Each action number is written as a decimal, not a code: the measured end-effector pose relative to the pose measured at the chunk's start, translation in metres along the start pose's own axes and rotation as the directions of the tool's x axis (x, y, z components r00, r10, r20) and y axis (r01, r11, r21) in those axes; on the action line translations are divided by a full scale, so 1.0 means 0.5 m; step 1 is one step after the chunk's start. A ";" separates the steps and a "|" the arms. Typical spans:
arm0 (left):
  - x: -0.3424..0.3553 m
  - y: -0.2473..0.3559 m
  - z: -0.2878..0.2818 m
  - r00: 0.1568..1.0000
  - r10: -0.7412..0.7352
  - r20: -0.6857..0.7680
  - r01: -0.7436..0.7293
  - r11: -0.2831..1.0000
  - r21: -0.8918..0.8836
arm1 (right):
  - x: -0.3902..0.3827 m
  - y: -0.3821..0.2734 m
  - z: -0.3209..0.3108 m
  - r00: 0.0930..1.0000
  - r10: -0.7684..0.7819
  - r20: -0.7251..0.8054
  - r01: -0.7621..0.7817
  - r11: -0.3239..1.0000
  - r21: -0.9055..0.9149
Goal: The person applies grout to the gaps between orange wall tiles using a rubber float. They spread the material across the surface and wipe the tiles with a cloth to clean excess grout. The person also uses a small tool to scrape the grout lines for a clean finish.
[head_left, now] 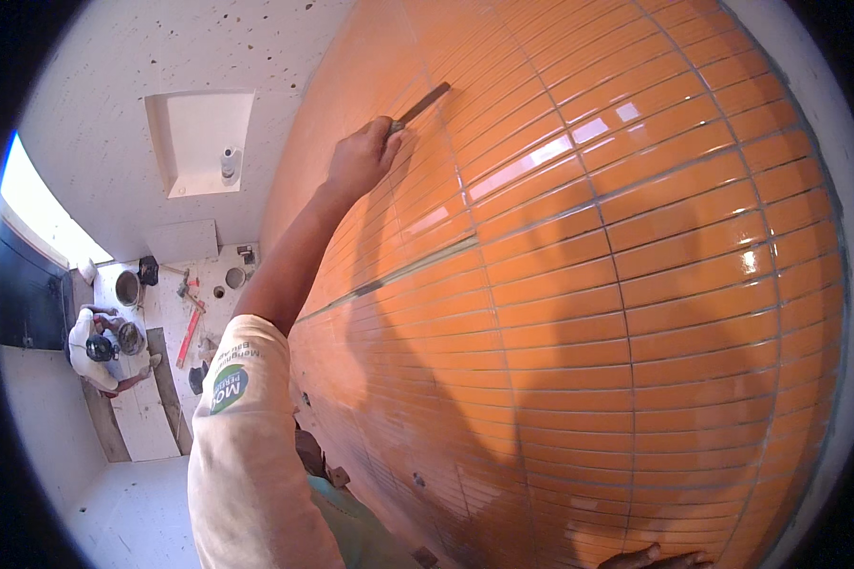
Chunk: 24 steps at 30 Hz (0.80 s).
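My left hand [359, 159] is closed around a narrow, flat, dark blade-like tool [422, 106], whose exact kind I cannot make out. The tool's far end meets the orange tiled wall [560, 313] in its upper part. These tiles are glossy, long and narrow, with grey joints between them; a wider pale-green joint line [417, 264] runs below my left hand. At the lower edge of the view, my right hand [657, 558] shows only its fingers, stretched out against the tiles. Its palm is out of sight.
A white wall with a recessed niche [204, 142] holding a pale cylinder stands at left. Below, a co-worker [100, 349] bends near a round bowl [130, 337]. A bucket [128, 287], a red level-like bar [191, 334] and planks [147, 408] lie on the floor.
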State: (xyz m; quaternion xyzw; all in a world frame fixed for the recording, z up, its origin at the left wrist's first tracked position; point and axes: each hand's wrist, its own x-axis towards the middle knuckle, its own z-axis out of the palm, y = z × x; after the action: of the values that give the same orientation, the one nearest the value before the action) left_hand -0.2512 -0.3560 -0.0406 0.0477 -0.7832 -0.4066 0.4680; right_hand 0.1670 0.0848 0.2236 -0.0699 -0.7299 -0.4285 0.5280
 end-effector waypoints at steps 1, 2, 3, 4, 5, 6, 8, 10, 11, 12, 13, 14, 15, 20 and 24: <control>0.001 -0.005 -0.004 1.000 -0.005 0.017 0.004 1.000 0.009 | 0.001 -0.006 0.000 1.000 0.004 0.001 -0.004 1.000 0.004; 0.003 -0.009 -0.010 0.999 -0.008 0.034 0.008 1.000 0.018 | 0.001 -0.010 -0.001 1.000 0.010 0.005 -0.010 1.000 0.009; 0.009 -0.011 -0.015 0.999 -0.008 0.052 0.007 1.000 0.024 | 0.001 -0.016 -0.001 1.000 0.016 0.003 -0.016 1.000 0.012; 0.014 -0.014 -0.023 0.996 -0.007 0.089 0.003 0.999 0.050 | 0.002 -0.022 -0.001 1.000 0.031 0.004 -0.031 0.999 0.010; 0.019 -0.017 -0.034 0.992 -0.007 0.126 -0.003 0.997 0.076 | 0.006 -0.023 -0.005 1.000 0.026 -0.003 -0.026 1.000 0.016; 0.020 -0.019 -0.043 0.986 -0.009 0.165 -0.008 0.995 0.103 | 0.008 -0.024 -0.005 1.000 0.021 0.003 -0.021 1.000 0.022; 0.010 -0.054 -0.080 0.969 0.030 0.244 -0.063 0.989 0.131 | 0.013 -0.020 -0.006 1.000 0.013 0.009 -0.013 1.000 0.025; 0.013 -0.060 -0.133 0.956 -0.058 0.287 0.009 0.986 0.168 | 0.015 -0.021 -0.008 1.000 0.017 0.008 -0.017 1.000 0.021; 0.007 -0.055 -0.145 0.968 -0.099 0.229 0.063 0.985 0.160 | 0.017 -0.016 -0.010 1.000 0.010 0.016 -0.010 1.000 0.012; 0.008 -0.054 -0.173 0.975 -0.142 0.172 0.116 0.981 0.154 | 0.027 -0.020 -0.022 1.000 0.008 0.018 -0.008 1.000 0.020; 0.015 -0.056 -0.198 0.976 -0.185 0.115 0.168 0.975 0.144 | 0.030 -0.022 -0.030 0.999 0.034 0.034 -0.034 0.999 0.023; 0.026 -0.062 -0.205 0.977 -0.194 0.085 0.184 0.977 0.107 | 0.016 -0.023 -0.024 0.999 0.033 0.021 -0.033 0.999 0.020; 0.025 -0.068 -0.203 0.985 -0.158 0.067 0.152 0.985 0.087 | 0.031 -0.031 -0.035 1.000 0.020 -0.001 -0.019 1.000 0.019; 0.008 -0.044 -0.130 0.987 -0.120 0.106 0.116 0.992 0.041 | 0.031 -0.022 -0.041 1.000 0.012 -0.008 -0.012 1.000 0.004; 0.029 -0.033 -0.090 0.972 -0.122 0.201 0.110 0.992 0.069 | 0.015 -0.014 -0.038 0.999 0.034 0.030 -0.034 0.999 0.018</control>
State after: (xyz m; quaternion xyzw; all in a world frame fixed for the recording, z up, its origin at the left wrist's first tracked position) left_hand -0.2298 -0.4002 -0.0314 0.0646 -0.8345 -0.4132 0.3588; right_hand 0.1737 0.0645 0.2274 -0.0838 -0.7402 -0.4117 0.5249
